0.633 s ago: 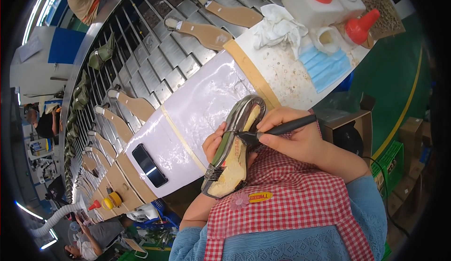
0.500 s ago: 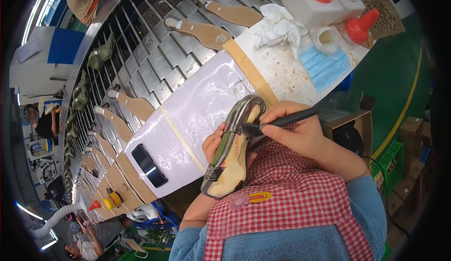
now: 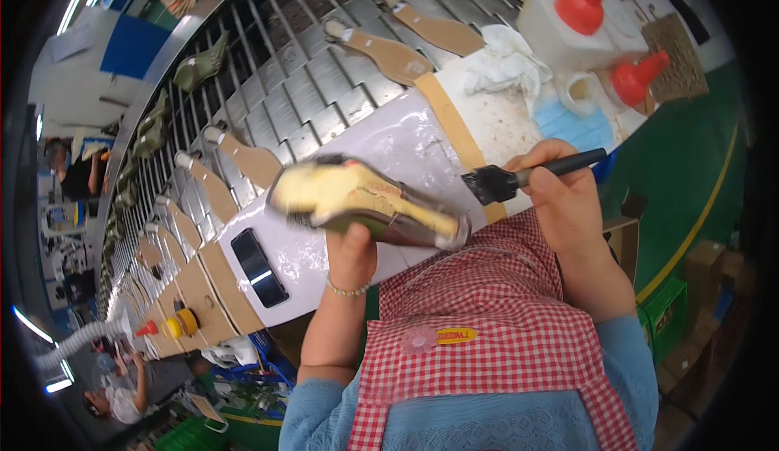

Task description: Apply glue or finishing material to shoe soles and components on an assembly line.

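Note:
A half-made shoe (image 3: 361,199) hangs over the pale plastic-covered work surface (image 3: 410,139), its yellowish underside facing up and its olive upper below. It lies nearly crosswise and is blurred by motion. My left hand (image 3: 351,258) grips it from underneath, thumb along the near side and the other fingers hidden. To its right, my right hand (image 3: 566,204) is closed round the handle of a black flat brush (image 3: 492,185). The bristles point left, a short gap away from the shoe.
A black phone (image 3: 259,268) lies on the left of the work surface. Tan soles (image 3: 385,55) rest on a slatted metal conveyor (image 3: 304,86). At the right stand a white container with a red cap (image 3: 580,9), a crumpled white cloth (image 3: 507,66) and a blue mask (image 3: 576,122).
The shoe has swung from nearly upright to crosswise, its toe now to the left. My right hand has drawn the brush off the underside, toward the right.

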`<state>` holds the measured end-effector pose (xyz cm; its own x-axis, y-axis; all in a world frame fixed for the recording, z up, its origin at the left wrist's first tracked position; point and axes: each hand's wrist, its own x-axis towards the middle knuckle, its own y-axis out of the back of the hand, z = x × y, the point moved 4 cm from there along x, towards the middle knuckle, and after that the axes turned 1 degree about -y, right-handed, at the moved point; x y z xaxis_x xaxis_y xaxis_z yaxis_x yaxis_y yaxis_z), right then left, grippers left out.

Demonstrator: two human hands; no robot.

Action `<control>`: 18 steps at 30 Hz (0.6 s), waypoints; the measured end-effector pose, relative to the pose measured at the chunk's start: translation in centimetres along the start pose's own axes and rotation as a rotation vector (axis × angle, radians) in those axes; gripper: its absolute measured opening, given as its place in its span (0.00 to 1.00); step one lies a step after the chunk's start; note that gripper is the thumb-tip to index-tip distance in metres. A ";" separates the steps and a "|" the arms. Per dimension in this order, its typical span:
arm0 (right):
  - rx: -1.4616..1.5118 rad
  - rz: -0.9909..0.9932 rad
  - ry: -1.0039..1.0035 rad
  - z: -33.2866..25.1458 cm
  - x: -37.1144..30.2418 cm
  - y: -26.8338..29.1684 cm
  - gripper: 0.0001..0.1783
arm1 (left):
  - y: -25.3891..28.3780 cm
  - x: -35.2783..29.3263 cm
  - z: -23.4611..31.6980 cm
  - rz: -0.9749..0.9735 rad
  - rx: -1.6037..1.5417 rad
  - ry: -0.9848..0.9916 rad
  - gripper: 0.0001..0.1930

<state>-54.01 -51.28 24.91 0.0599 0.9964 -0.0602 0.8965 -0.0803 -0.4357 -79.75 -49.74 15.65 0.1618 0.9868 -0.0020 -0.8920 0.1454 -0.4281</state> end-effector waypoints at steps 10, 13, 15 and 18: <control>-0.251 -0.357 -0.139 -0.4 -2.5 -3.9 0.11 | -3.1 0.7 1.7 -0.270 -0.241 0.400 0.39; -0.349 -0.437 -0.086 0.0 -3.0 -4.5 0.10 | -3.5 0.6 2.1 -0.311 -0.176 0.375 0.36; -0.363 -0.440 -0.082 0.2 -3.2 -4.7 0.10 | -3.6 0.5 2.2 -0.337 -0.116 0.380 0.35; -0.385 -0.429 -0.067 0.5 -3.5 -4.8 0.10 | -4.0 0.2 2.3 -0.354 -0.110 0.375 0.34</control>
<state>-58.76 -54.40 26.77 -0.3609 0.9325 -0.0121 0.9302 0.3590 -0.0767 -77.17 -49.91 19.45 0.6033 0.7825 -0.1541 -0.7087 0.4373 -0.5537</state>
